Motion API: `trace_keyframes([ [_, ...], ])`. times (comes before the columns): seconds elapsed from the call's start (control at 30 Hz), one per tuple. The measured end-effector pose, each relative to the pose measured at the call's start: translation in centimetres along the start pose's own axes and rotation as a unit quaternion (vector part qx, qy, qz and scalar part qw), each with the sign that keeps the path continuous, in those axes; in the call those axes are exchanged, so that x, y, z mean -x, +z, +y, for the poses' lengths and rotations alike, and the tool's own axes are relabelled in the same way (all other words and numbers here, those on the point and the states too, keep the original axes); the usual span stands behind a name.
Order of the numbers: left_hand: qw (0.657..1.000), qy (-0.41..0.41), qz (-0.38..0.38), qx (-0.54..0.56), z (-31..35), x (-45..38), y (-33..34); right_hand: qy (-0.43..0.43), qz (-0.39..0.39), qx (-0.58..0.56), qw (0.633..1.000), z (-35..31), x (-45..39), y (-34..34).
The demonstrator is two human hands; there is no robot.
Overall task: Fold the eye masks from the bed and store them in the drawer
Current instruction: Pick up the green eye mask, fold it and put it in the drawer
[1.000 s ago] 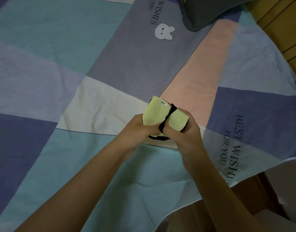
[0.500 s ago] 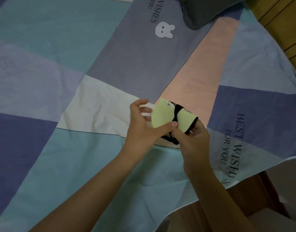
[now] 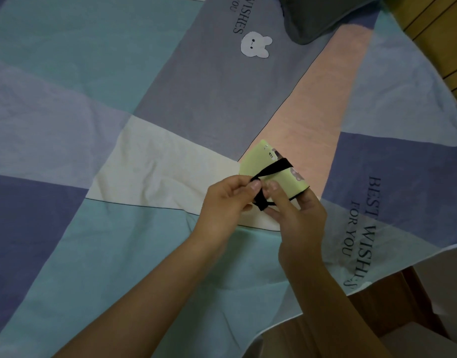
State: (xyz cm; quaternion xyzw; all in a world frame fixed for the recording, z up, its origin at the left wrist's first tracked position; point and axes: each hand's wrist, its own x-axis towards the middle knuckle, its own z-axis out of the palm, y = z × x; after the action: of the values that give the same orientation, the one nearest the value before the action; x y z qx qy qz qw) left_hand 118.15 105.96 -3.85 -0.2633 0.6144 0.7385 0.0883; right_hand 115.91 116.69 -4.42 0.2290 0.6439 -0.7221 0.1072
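- Since half a second back the black strap [image 3: 272, 169] has come off the middle of the folded mask and now runs slantwise over its top, pulled taut toward my left hand [image 3: 228, 202]
- I see the yellow-green eye mask [image 3: 268, 171] held folded just above the bedsheet [image 3: 93, 99], over the seam of the white and pink patches, near the bed's right edge
- Left thumb and forefinger pinch the strap end; my right hand [image 3: 297, 210] grips the fold from below, fingers closed
- I judge the wrap half done; no drawer in view
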Motion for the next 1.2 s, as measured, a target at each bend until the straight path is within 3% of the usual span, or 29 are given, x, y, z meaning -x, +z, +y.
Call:
trace_keyframes([
  [0.07,0.997,-0.036,-0.065,0.011,0.0,-0.4,-0.5,0.05,0.0,-0.038,0.998,-0.2,-0.3,-0.1],
  [0.13,0.995,-0.069,-0.077,0.0,0.2,-0.7,-0.8,0.098,0.003,-0.062,0.993,-0.4,-0.8,-0.3],
  [0.27,0.997,-0.029,-0.031,-0.06,0.4,-1.3,-1.1,0.138,-0.01,-0.089,0.986,-0.8,-1.5,-0.8],
  [0.4,0.998,0.021,-0.001,-0.057,0.6,-1.9,-2.0,0.117,-0.07,-0.09,0.987,-0.6,-1.5,-1.3],
  [0.5,0.992,0.045,0.04,-0.115,0.5,-1.8,-1.5,0.116,-0.101,-0.057,0.986,-0.5,-1.3,-1.3],
  [0.57,0.991,0.011,0.074,-0.113,0.4,-1.8,-1.4,0.122,-0.119,-0.046,0.984,-0.7,-1.1,-1.1],
  [0.63,0.997,-0.054,0.048,-0.037,1.1,-1.8,-1.8,0.12,-0.136,-0.041,0.983,-1.2,-0.9,-0.7],
  [0.77,0.998,-0.05,0.003,0.042,3.5,-1.5,-3.4,0.082,-0.158,0.015,0.984,-3.1,-0.3,0.6],
  [0.9,0.999,-0.027,0.01,0.021,7.9,0.0,-5.6,-0.057,-0.203,0.058,0.976,-7.2,0.9,1.9],
  [1.0,1.0,-0.001,0.005,-0.001,12.6,2.3,-7.2,-0.164,-0.292,0.138,0.932,-11.5,2.2,3.4],
  [1.1,0.999,0.027,-0.004,-0.022,17.2,5.4,-8.6,-0.304,-0.353,0.259,0.846,-15.9,4.0,5.3],
  [1.2,0.998,0.046,0.009,-0.034,21.0,8.4,-9.7,-0.379,-0.401,0.295,0.78,-20.0,6.3,6.8],
])
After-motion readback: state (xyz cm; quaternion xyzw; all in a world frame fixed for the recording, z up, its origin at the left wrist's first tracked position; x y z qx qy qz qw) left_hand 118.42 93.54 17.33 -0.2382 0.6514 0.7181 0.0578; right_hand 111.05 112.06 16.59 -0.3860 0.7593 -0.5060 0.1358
